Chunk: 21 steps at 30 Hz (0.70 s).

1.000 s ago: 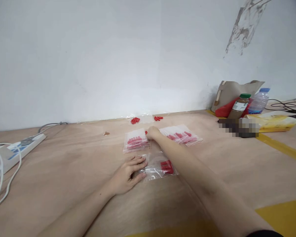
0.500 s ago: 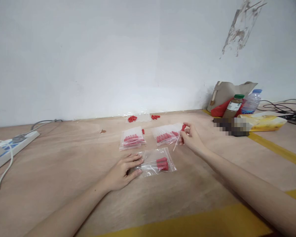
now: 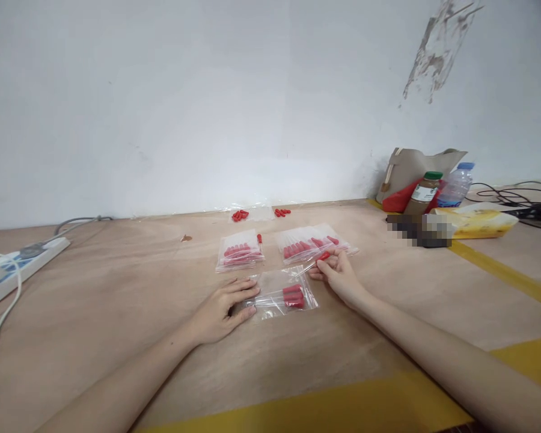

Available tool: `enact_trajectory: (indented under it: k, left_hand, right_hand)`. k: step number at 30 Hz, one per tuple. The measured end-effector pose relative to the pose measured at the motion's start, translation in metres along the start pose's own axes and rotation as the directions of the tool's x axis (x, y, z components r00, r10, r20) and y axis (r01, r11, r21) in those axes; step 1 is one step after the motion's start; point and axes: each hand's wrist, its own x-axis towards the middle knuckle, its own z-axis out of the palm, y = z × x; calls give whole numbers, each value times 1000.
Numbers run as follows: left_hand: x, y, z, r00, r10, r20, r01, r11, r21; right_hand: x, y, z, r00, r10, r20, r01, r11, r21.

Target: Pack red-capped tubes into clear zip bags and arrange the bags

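Observation:
A clear zip bag [image 3: 273, 278] lies flat in front of me, with several glass droppers [image 3: 294, 296] inside, their red rubber bulbs pointing right. My left hand [image 3: 229, 308] rests on the bag's left end, fingers stretched and thumb apart. Between the fingertips of my right hand [image 3: 336, 272] is a single dropper [image 3: 323, 257], gripped by its red bulb. Its thin glass tube points left and down over the bag's upper right corner. Whether the tip touches the bag I cannot tell.
Behind lie a stack of filled bags [image 3: 240, 251] with a loose red bulb end beside it, and a row of droppers on bags [image 3: 304, 243]. Loose red bulbs [image 3: 240, 215] sit by the wall. A power strip [image 3: 31, 264] is left; bottles [image 3: 424, 192] and a tissue pack [image 3: 482, 222] are right.
My right hand has come down and left with the dropper, from beside the back row to the front bag's upper right corner. My left hand stays on the bag.

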Motion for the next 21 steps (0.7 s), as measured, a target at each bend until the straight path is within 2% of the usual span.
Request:
enact_trajectory:
  k: [4, 6, 8, 11, 15, 17, 19, 21]
  left_hand:
    - [0, 1, -1, 1000, -5, -7, 5, 1000, 4]
    - [0, 2, -1, 1000, -3, -20, 4, 1000, 4]
    - [0, 3, -2, 1000, -4, -28, 4, 1000, 3]
    - [0, 3, -2, 1000, 0, -30, 0, 1000, -2]
    - [2, 4, -2, 1000, 11, -18, -11, 1000, -3]
    - [2, 4, -3, 1000, 17, -16, -17, 1000, 0]
    - [2, 5, -3, 1000, 18, -14, -18, 1000, 0]
    - [2, 5, -3, 1000, 12, -7, -12, 1000, -1]
  right_hand:
    - [-6, -4, -4, 974, 73, 215, -58, 995, -78]
    - [-6, -6, -8, 943, 66, 327, -7, 984, -180]
    - [-5, -6, -10, 919, 24, 393, 99, 952, -291]
    - [-2, -3, -8, 900, -76, 429, 275, 863, -424]
    - [2, 4, 1, 889, -197, 413, 416, 726, -548]
    - [2, 6, 4, 855, -236, 462, 490, 660, -570]
    - [2, 5, 3, 807, -232, 543, 550, 630, -548]
    - [2, 1, 0, 801, -212, 560, 546, 641, -539]
